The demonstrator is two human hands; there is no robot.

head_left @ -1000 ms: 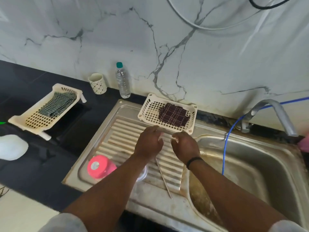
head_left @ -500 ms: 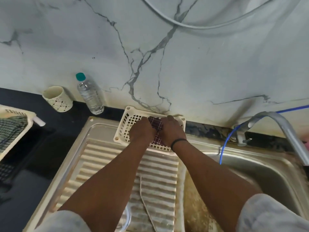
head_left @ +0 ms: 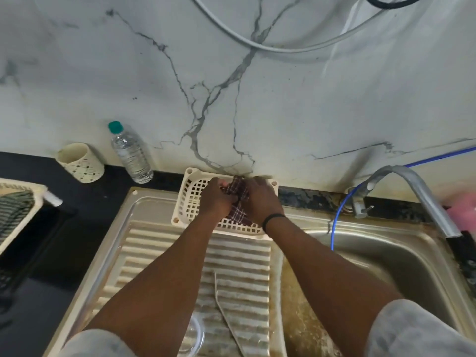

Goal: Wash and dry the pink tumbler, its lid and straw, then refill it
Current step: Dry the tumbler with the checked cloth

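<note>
My left hand (head_left: 215, 196) and my right hand (head_left: 260, 200) both grip a dark maroon checked cloth (head_left: 238, 194), bunched between them over a cream plastic basket (head_left: 190, 199) at the back of the drainboard. The clear straw (head_left: 224, 307) lies along the ribbed drainboard between my forearms. Part of the clear lid (head_left: 193, 338) shows at the bottom, half hidden by my left arm. The pink tumbler is out of view.
A water bottle (head_left: 130, 153) and a patterned cup (head_left: 81, 162) stand by the marble wall. A second basket with a green cloth (head_left: 15, 215) sits on the dark counter at left. The steel tap (head_left: 412, 191), a blue hose (head_left: 337, 222) and the sink basin (head_left: 386, 266) are at right.
Both hands left the straw on the drainboard, reached back to the basket and gathered up the checked cloth. The camera moved closer, so the pink tumbler dropped out of view.
</note>
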